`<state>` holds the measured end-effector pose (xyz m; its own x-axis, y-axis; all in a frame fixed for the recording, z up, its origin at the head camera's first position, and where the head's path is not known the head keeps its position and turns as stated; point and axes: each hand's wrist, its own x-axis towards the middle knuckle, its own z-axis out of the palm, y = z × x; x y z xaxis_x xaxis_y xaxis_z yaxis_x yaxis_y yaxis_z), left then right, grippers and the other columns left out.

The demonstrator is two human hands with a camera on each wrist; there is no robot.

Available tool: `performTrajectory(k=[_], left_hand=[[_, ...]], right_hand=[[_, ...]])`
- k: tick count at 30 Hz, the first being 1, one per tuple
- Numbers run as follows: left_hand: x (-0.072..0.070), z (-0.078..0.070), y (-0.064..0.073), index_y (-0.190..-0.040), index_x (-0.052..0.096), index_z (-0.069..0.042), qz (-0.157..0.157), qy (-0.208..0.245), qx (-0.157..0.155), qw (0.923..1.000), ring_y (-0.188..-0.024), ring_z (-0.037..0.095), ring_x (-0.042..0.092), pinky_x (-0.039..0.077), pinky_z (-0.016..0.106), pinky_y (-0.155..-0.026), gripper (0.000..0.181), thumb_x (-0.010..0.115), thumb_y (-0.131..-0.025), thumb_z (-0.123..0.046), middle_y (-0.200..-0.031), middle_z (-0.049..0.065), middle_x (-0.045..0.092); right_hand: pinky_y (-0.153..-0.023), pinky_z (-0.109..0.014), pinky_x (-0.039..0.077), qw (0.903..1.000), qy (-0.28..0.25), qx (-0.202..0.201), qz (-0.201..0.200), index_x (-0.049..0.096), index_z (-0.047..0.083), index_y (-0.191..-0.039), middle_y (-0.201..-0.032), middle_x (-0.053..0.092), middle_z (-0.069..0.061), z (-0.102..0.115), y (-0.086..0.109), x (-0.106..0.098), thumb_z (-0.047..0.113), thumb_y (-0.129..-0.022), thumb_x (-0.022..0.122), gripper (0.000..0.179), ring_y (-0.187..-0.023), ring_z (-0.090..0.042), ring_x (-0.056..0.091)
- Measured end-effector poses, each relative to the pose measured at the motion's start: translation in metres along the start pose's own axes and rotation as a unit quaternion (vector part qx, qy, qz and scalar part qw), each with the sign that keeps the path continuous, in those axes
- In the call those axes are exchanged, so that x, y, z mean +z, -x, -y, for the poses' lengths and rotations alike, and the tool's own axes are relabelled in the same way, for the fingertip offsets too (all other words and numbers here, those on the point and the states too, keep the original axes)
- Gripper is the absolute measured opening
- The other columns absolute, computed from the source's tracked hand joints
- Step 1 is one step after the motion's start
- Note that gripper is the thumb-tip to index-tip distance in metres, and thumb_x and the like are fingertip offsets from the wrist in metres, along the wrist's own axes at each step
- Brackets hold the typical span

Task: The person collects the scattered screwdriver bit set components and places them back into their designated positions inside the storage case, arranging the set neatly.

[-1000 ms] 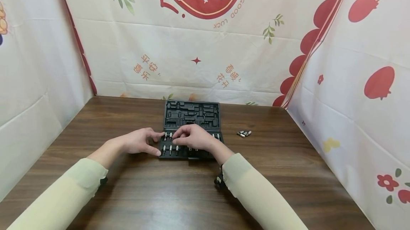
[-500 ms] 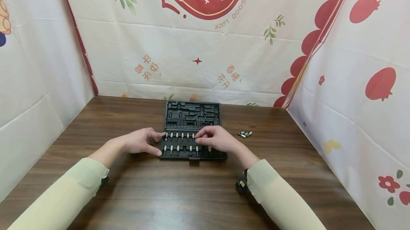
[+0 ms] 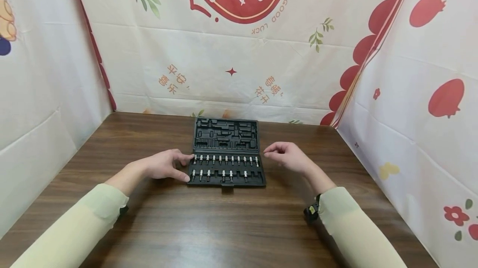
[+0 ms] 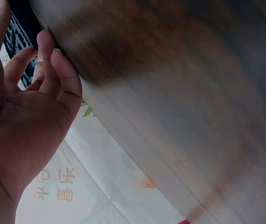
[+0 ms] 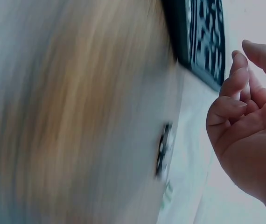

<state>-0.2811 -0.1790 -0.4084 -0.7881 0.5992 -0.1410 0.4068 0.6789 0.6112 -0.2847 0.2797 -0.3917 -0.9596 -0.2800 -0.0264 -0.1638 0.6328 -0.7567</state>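
- On the brown wooden tabletop (image 3: 168,226), toward its far side, a black case (image 3: 225,152) lies opened, its long side facing the person.
- Behind the hinge, the lid (image 3: 225,129) leans up and shows its moulded recesses.
- Across the near half of the case run two rows of small metal socket bits: the far row (image 3: 226,160) stretches from end to end, while the near row (image 3: 201,175) has three at the left, a pair around the middle and one farther right.
- At the left end of the case, the left hand (image 3: 164,164) rests with thumb and forefinger spread, the forefinger touching the far corner of the near half and the thumb the front corner.
- Just beside the right end, the right hand (image 3: 287,158) is loosely bent, tips of thumb and forefinger close together and nothing visible in the fingers.
- Near the tabletop's far edge, in the blurred right wrist view, a small cluster of dark and silvery pieces (image 5: 164,149) lies apart from the case.
- Around the tabletop hangs pale cloth (image 3: 209,48) printed with red, green and orange motifs.
- Over both forearms come pale sleeves (image 3: 71,226).
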Motion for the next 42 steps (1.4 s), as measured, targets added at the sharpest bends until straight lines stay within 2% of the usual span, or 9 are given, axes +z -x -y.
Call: performTrajectory(k=[5,8,11,16,18,25,31,42], left_hand=[[0.001,0.001,-0.002,-0.165,0.050,-0.007,-0.001,0.001,0.000,1.0000,-0.097,0.016,0.064,0.052,0.037,-0.091,0.089,0.089,-0.093,-0.043,-0.132,0.015,0.064],[0.001,0.001,-0.001,-0.165,0.050,-0.007,-0.002,0.002,0.002,1.0000,-0.096,0.016,0.064,0.052,0.037,-0.091,0.089,0.090,-0.093,-0.042,-0.132,0.015,0.064],[0.001,0.000,-0.001,-0.165,0.050,-0.007,-0.002,0.005,0.001,1.0000,-0.096,0.016,0.063,0.052,0.036,-0.091,0.089,0.090,-0.093,-0.042,-0.132,0.016,0.064],[0.001,0.000,-0.001,-0.165,0.050,-0.007,-0.003,0.002,-0.002,1.0000,-0.097,0.016,0.062,0.051,0.036,-0.090,0.089,0.090,-0.093,-0.042,-0.131,0.015,0.064],[0.001,-0.001,-0.001,-0.165,0.050,-0.007,-0.004,-0.003,-0.001,1.0000,-0.098,0.017,0.062,0.051,0.036,-0.090,0.090,0.090,-0.093,-0.042,-0.130,0.014,0.065],[0.001,-0.002,0.000,-0.165,0.050,-0.008,-0.004,-0.004,-0.005,1.0000,-0.101,0.018,0.060,0.049,0.036,-0.089,0.090,0.090,-0.093,-0.042,-0.130,0.013,0.065],[0.002,-0.001,0.000,-0.166,0.050,-0.009,-0.002,-0.003,-0.004,1.0000,-0.099,0.017,0.060,0.050,0.035,-0.087,0.090,0.090,-0.093,-0.042,-0.130,0.014,0.065],[0.002,0.000,-0.001,-0.165,0.050,-0.009,-0.004,-0.009,-0.003,1.0000,-0.107,0.020,0.061,0.049,0.037,-0.090,0.089,0.090,-0.093,-0.043,-0.130,0.013,0.065]], right_hand=[[-0.077,-0.039,0.055,0.9992,0.009,0.026,-0.029,0.077,0.005,-0.127,-0.103,0.069,-0.020,-0.021,0.007,-0.026,0.037,-0.107,0.074,0.038,-0.088,-0.028,0.061],[-0.078,-0.040,0.055,0.9986,0.015,0.033,-0.038,0.076,0.005,-0.127,-0.103,0.069,-0.017,-0.033,0.011,-0.038,0.037,-0.107,0.074,0.038,-0.090,-0.031,0.062],[-0.074,-0.036,0.054,0.9980,0.016,0.038,-0.047,0.075,0.002,-0.128,-0.095,0.067,-0.013,-0.043,0.013,-0.047,0.033,-0.107,0.073,0.037,-0.086,-0.027,0.061],[-0.076,-0.031,0.055,0.9956,0.044,0.058,-0.060,0.075,0.000,-0.128,-0.104,0.073,-0.017,-0.056,0.014,-0.057,0.030,-0.108,0.072,0.036,-0.090,-0.024,0.066],[-0.079,-0.034,0.056,0.9946,0.050,0.071,-0.056,0.074,-0.002,-0.129,-0.109,0.075,-0.018,-0.062,0.013,-0.058,0.030,-0.108,0.072,0.038,-0.094,-0.026,0.068],[-0.074,-0.035,0.050,0.9896,0.077,0.115,-0.040,0.069,0.000,-0.131,-0.095,0.069,-0.007,-0.076,0.009,-0.060,0.037,-0.106,0.075,0.045,-0.084,-0.020,0.061],[-0.070,-0.036,0.049,0.9857,0.103,0.127,-0.039,0.072,0.001,-0.128,-0.088,0.067,-0.007,-0.077,0.006,-0.057,0.039,-0.107,0.073,0.044,-0.080,-0.023,0.060],[-0.071,-0.034,0.050,0.9817,0.117,0.142,-0.048,0.075,0.002,-0.123,-0.101,0.070,-0.011,-0.072,0.004,-0.054,0.037,-0.107,0.074,0.039,-0.085,-0.023,0.063]])
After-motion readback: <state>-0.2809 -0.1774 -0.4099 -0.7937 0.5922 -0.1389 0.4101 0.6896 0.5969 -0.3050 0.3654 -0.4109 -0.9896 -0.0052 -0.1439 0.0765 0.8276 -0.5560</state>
